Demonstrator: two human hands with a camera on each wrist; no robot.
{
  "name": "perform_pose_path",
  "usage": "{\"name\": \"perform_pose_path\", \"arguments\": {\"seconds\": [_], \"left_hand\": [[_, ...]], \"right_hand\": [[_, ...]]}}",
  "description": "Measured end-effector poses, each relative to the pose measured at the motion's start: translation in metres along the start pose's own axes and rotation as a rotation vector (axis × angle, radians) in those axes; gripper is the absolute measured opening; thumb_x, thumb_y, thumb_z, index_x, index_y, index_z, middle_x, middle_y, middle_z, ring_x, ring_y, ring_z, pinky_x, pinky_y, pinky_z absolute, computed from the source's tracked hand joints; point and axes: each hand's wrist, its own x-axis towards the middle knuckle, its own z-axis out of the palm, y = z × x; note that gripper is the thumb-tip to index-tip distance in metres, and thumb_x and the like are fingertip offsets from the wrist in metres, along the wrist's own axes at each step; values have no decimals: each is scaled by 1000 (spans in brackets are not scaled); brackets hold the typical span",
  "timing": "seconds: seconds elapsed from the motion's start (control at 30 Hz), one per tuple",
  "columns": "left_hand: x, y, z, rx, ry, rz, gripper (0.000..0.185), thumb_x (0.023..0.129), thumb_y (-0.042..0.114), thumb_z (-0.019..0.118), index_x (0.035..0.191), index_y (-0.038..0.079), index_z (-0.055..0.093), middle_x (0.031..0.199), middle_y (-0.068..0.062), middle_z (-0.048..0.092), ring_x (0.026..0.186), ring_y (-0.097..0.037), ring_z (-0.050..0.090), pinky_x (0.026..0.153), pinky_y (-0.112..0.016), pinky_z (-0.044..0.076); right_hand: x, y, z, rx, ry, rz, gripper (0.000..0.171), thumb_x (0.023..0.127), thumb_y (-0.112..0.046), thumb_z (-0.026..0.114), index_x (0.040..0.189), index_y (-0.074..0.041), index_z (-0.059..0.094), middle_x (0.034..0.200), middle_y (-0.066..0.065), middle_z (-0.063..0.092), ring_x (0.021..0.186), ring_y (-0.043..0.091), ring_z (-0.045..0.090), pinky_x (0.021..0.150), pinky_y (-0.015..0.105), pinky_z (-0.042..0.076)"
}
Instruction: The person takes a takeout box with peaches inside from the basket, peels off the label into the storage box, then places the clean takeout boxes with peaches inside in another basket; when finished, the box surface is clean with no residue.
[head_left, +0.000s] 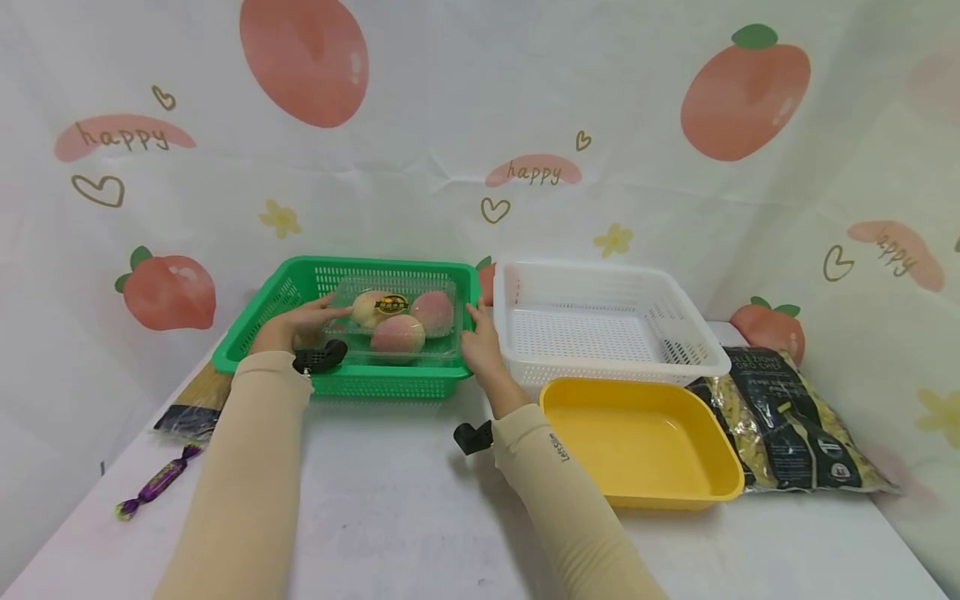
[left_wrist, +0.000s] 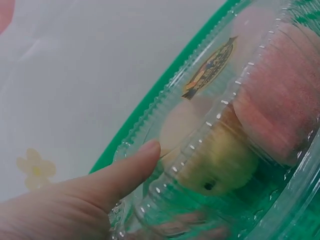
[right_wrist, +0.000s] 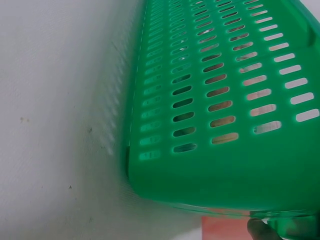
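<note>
A clear plastic box (head_left: 393,283) of peaches (head_left: 397,335) sits tilted in the green basket (head_left: 262,292). At the box's left end, my left hand (head_left: 300,323) grips it. The thumb (left_wrist: 132,172) lies on the lid, and the fingers show blurred through the plastic beneath. My right hand (head_left: 484,350) holds the basket by its right end, at the rim. Only a dark fingertip (right_wrist: 262,230) of that hand shows in the right wrist view, by the basket's slotted wall (right_wrist: 215,170).
To the right stands a white basket (head_left: 607,367), with a yellow tub (head_left: 637,450) in front of it. A pasta bag (head_left: 795,425) lies far right. On the left are a noodle packet (head_left: 195,404) and a purple wrapped candy (head_left: 159,482). A printed curtain hangs behind.
</note>
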Motion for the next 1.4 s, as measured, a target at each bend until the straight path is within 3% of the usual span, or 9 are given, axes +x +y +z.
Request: {"name": "perform_pose_path", "arguments": {"seconds": [0.17,0.27,0.4,0.63,0.87,1.1,1.23,1.3,1.4], "left_hand": [[-4,1,0,71,44,9,80,101,39,33,142,12,-30,147,-34,19,134,-44,31,107,-51,33],[-6,2,0,82,84,2,81,100,40,36,145,11,-24,145,-32,27,98,-23,64,82,-31,50],[-8,3,1,51,106,-11,80,99,39,39,146,14,-21,145,-30,29,49,2,47,53,-19,37],[-10,4,3,27,139,12,79,99,35,41,147,12,-17,143,-31,31,52,3,54,56,-18,43],[-9,3,3,-147,240,84,77,98,27,47,150,16,-9,135,-34,39,69,-4,68,73,-24,55],[-14,8,4,-259,325,127,77,95,25,53,151,21,0,92,3,61,63,-5,67,72,-24,55],[-21,12,5,-310,367,137,76,95,24,53,151,23,2,113,-15,61,63,-3,67,72,-24,56],[-25,12,5,-345,380,149,75,95,22,52,151,23,2,133,-26,47,66,-1,67,74,-24,55],[-31,10,4,-392,393,163,72,96,20,51,151,23,4,135,-24,45,68,-1,67,76,-24,55]], "right_hand": [[0,-1,1,-14,6,-6,53,91,5,37,143,-1,33,158,3,11,145,21,8,118,39,13],[0,-2,1,-18,6,-3,53,91,5,37,143,-2,33,158,3,11,145,21,8,117,38,13],[0,-2,1,-23,3,-2,53,91,5,38,143,-2,33,158,2,11,145,21,8,117,38,13],[-1,-3,1,-35,5,-2,54,90,4,38,143,-3,34,158,2,12,145,21,9,117,39,14],[0,-2,2,-36,5,6,54,90,5,37,144,-4,33,158,1,11,145,20,8,117,39,15],[0,-3,2,-49,9,-4,55,89,6,36,143,-2,33,158,3,12,145,22,9,117,40,15],[-1,-4,1,-38,7,10,55,90,5,36,144,-2,32,158,1,11,145,21,9,117,39,15],[-2,-5,1,-34,5,17,54,90,5,36,144,-3,32,158,1,10,145,21,8,117,39,15],[-1,-5,1,-31,4,23,54,91,5,36,144,-3,32,158,1,10,145,21,8,117,39,15]]}}
